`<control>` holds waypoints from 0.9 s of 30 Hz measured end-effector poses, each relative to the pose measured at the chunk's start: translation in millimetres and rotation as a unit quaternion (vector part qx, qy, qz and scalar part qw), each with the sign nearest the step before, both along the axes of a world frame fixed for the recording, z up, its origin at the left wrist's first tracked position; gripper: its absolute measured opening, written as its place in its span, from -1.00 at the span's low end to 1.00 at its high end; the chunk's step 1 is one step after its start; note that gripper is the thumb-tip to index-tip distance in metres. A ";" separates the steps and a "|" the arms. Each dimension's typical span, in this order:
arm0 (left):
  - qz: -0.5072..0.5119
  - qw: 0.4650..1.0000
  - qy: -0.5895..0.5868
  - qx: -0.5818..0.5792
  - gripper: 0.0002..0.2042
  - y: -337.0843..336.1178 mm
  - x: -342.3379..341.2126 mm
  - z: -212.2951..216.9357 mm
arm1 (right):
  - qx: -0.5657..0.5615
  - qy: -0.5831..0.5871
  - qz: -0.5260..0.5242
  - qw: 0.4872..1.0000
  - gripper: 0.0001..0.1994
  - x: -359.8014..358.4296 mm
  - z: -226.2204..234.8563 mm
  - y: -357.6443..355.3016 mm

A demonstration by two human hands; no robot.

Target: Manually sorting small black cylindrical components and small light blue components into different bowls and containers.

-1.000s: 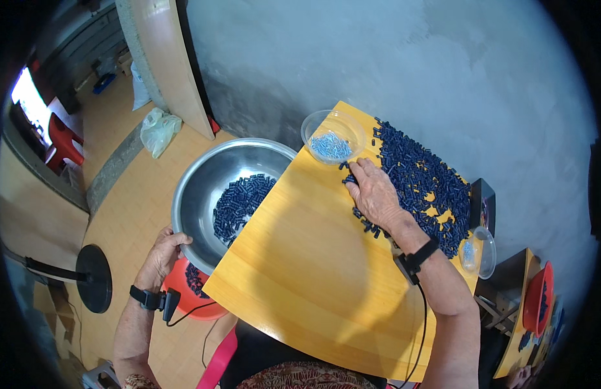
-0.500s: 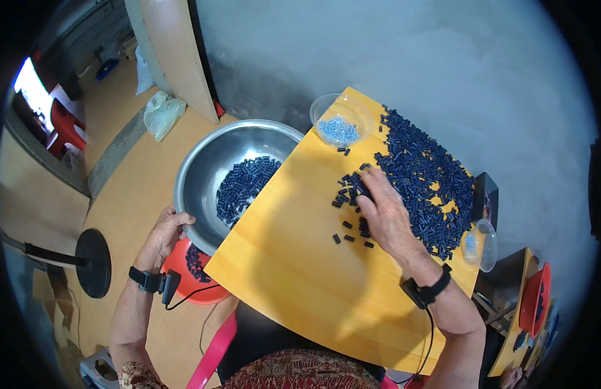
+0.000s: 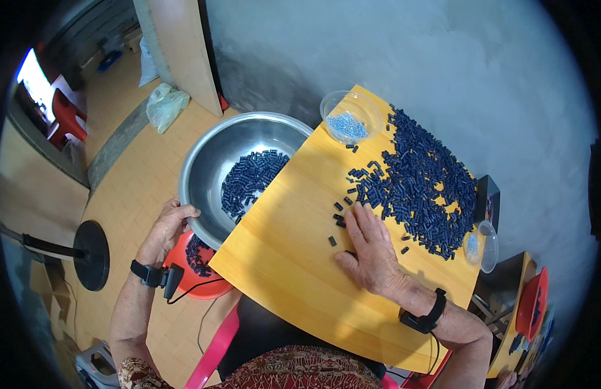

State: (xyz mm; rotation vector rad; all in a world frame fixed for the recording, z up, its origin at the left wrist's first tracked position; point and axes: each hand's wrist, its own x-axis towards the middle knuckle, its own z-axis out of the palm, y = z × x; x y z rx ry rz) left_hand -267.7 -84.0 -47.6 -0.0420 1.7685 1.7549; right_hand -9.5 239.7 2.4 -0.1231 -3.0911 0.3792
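My left hand (image 3: 166, 232) pinches the near left rim of a large steel basin (image 3: 195, 152), which stands against the table's left edge and holds a heap of small black cylindrical pieces (image 3: 255, 178). My right hand (image 3: 373, 256) lies palm down on the yellow wooden table (image 3: 287, 266), fingers stretched and thumb apart. Its fingertips are beside a few loose black pieces; any under the palm are hidden. Beyond it spreads a wide pile of the same black pieces (image 3: 420, 188).
Clear plastic bowls with small silvery parts stand at the table's far corner (image 3: 371, 110) and right edge (image 3: 488, 249). Below the basin sits a red bowl (image 3: 213, 290) with black pieces. A dark box (image 3: 487, 201) adjoins the pile; a black round stand base (image 3: 92, 255) is at left.
My right hand has drawn back toward me, away from the loose pieces, which now lie nearer the pile. My left hand keeps its hold on the basin rim. The whole view has shifted slightly.
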 end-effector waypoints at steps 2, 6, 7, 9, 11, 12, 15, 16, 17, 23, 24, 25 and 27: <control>-0.010 1.000 0.002 -0.008 -0.72 -2.9 -3.0 -4.7 | 0.013 -0.002 -0.015 1.000 -0.23 -9.9 3.6 4.5; 0.003 1.000 -0.010 0.009 -0.73 -3.0 0.0 -5.5 | 0.038 0.092 -0.034 0.994 -0.33 -28.3 10.5 33.5; -0.004 1.000 -0.002 0.009 -0.74 -2.5 -1.9 -6.3 | 0.041 0.089 -0.037 0.994 -0.35 -30.0 8.8 44.1; -0.010 1.000 0.006 0.008 -0.74 -1.8 -2.9 -5.1 | 0.051 0.083 -0.034 0.995 -0.37 -29.1 7.4 55.6; -0.021 1.000 0.008 0.008 -0.74 -0.7 -1.9 -1.8 | 0.055 0.080 -0.013 0.995 -0.37 -33.0 4.9 55.0; -0.022 1.000 0.007 0.008 -0.74 -0.1 -1.4 -1.8 | 0.060 0.078 0.007 0.995 -0.36 -34.4 2.8 53.5; -0.002 1.000 0.001 0.019 -0.72 0.4 0.4 -2.9 | 0.038 0.036 0.024 0.998 -0.32 -35.2 -2.0 40.7; -0.005 1.000 0.003 0.013 -0.74 -0.6 0.6 -4.0 | 0.025 0.011 0.037 0.999 -0.30 -35.1 -2.8 35.5; -0.007 1.000 0.004 0.008 -0.75 -1.5 0.6 -4.5 | 0.023 0.010 0.042 0.999 -0.28 -34.3 -4.8 31.6; -0.018 1.000 0.001 0.000 -0.80 -1.0 0.6 -1.3 | -0.009 0.008 0.060 0.998 -0.28 -20.8 3.4 10.9; -0.016 1.000 -0.002 -0.001 -0.80 -2.8 0.0 -3.7 | -0.032 0.006 0.055 0.998 -0.28 -18.4 5.7 7.4; -0.020 1.000 -0.002 0.003 -0.81 -4.4 -1.9 -7.6 | -0.053 0.022 0.034 0.998 -0.30 -15.1 8.5 10.6; -0.022 1.000 -0.004 0.008 -0.82 -7.1 -3.0 -11.7 | -0.069 0.052 -0.009 0.996 -0.31 -1.7 13.6 21.3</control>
